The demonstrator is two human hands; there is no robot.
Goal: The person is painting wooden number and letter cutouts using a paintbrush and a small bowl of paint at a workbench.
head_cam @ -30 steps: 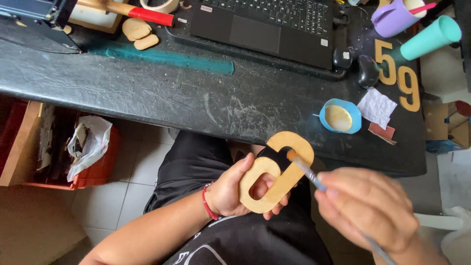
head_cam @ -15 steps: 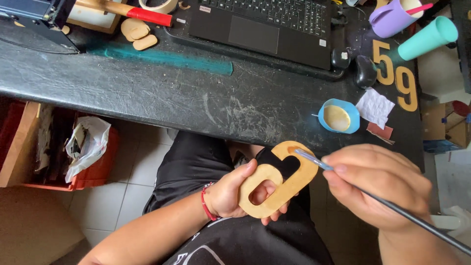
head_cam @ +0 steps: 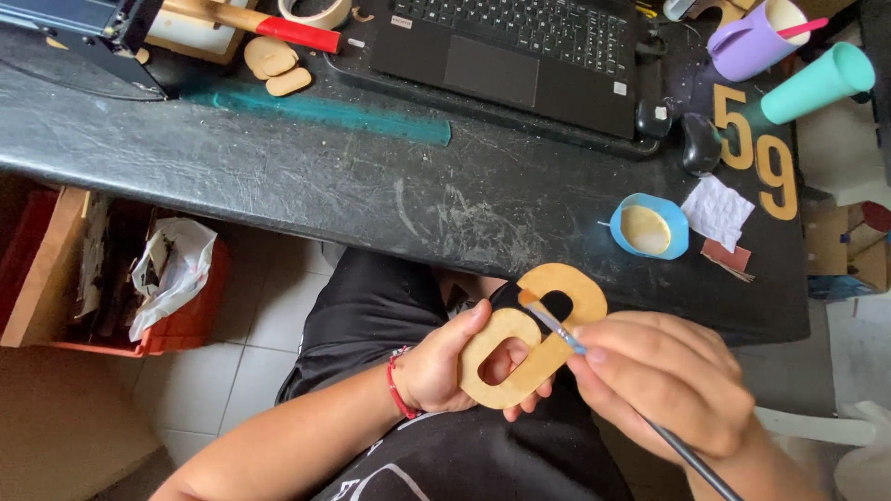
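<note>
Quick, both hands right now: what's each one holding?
Left hand: closed on the wooden figure-eight cutout.
Right hand: closed on a thin paintbrush, tip on the cutout.

From my remote seat, this looks like a small home craft workshop. I see a dark, scratched tabletop (head_cam: 278, 176) streaked with teal paint, carrying an open black laptop (head_cam: 520, 56), a red-handled tool (head_cam: 269, 23), a roll of tape (head_cam: 316, 11) and small wooden cut-outs (head_cam: 274, 65). Flat wooden numerals (head_cam: 756, 148) lie near a blue dish of pale paint (head_cam: 648, 227), a purple cup (head_cam: 752, 42) and a teal cup (head_cam: 817, 83). Below the tabletop sits a red crate of scraps (head_cam: 186, 315) on a pale tiled floor (head_cam: 251, 362).
</note>
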